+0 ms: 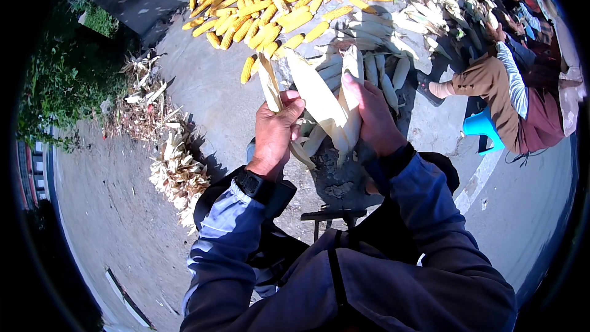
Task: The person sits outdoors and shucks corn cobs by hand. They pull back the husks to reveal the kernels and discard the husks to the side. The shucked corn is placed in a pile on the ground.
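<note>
My left hand [276, 132] is closed on a narrow strip of pale husk [270, 80], which stands up above my thumb and hangs down below my fingers. My right hand [375, 117] grips an ear of corn in pale cream husk [348, 101], held upright, with a broad peeled leaf [313, 92] spreading from it toward my left hand. Whether any kernels show on this ear I cannot tell. Just beyond my hands lie more husked ears [387, 86] on the concrete.
Bare yellow cobs [258, 12] are heaped ahead. Loose husks [178, 172] lie at left beside greenery [49, 80]. At right a co-worker [510, 104] sits on a blue stool [476, 124] among other people and husks. A dark low frame [326, 215] is between my legs.
</note>
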Demonstrator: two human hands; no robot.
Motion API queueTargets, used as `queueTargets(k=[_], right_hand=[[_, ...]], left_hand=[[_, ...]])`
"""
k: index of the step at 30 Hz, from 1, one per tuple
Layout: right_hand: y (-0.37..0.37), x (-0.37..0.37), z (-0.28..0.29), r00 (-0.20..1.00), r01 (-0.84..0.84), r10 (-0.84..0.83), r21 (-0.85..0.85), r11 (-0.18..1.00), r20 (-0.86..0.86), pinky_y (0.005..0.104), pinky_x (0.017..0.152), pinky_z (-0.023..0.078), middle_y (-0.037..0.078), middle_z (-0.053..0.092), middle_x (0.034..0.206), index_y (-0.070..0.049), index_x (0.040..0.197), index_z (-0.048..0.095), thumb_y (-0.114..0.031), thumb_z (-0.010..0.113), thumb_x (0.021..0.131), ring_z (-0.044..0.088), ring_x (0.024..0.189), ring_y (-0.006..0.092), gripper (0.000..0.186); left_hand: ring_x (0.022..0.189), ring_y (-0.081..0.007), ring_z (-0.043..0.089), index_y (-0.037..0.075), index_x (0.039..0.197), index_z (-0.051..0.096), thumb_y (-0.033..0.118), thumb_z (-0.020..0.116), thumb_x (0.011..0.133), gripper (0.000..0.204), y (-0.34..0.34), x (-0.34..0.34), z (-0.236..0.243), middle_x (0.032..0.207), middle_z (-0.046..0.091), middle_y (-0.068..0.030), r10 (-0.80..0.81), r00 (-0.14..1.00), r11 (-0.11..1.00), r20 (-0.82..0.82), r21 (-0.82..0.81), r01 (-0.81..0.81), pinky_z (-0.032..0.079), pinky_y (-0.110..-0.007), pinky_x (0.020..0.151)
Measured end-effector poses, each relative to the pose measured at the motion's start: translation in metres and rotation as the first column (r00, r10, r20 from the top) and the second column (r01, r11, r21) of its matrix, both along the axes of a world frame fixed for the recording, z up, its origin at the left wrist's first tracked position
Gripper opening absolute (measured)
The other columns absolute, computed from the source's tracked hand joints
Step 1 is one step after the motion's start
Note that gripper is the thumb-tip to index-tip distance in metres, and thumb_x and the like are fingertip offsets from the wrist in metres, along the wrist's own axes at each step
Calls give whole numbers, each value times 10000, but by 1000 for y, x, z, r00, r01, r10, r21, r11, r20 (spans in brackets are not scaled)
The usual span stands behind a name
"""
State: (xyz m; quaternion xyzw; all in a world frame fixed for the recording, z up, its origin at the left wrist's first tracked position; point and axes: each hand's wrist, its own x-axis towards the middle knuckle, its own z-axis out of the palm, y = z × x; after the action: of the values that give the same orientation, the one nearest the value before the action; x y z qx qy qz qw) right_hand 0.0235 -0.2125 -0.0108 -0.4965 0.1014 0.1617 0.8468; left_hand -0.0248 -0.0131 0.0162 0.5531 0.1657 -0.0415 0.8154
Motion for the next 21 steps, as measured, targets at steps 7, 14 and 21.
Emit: queueTargets(k=[7,14,21], right_hand=[[-8,5,-10,922,-81,295,-618,782,253,309,678,492,81,674,837,42,975,602,-334,783,929,596,757,110,420],[1,2,-51,880,-66,309,-552,832,360,335,668,521,136,671,785,50,890,535,-251,792,905,633,753,122,396],[2,1,-25,911,23,215,-564,826,351,312,626,508,102,665,754,57,887,573,-251,790,906,602,728,79,377]], left_hand=[[618,-36,511,19,1196,668,176,612,1068,210,2,-3,15,944,694,-36,-40,967,970,253,244,-24,408,-193,505],[736,-62,556,40,1190,687,73,574,1063,173,-6,-1,-24,964,677,-3,-404,898,851,176,432,299,493,-229,618],[772,-109,578,35,1088,685,27,586,1024,118,-8,-3,-23,920,636,-3,-368,926,920,85,179,349,499,-286,728]])
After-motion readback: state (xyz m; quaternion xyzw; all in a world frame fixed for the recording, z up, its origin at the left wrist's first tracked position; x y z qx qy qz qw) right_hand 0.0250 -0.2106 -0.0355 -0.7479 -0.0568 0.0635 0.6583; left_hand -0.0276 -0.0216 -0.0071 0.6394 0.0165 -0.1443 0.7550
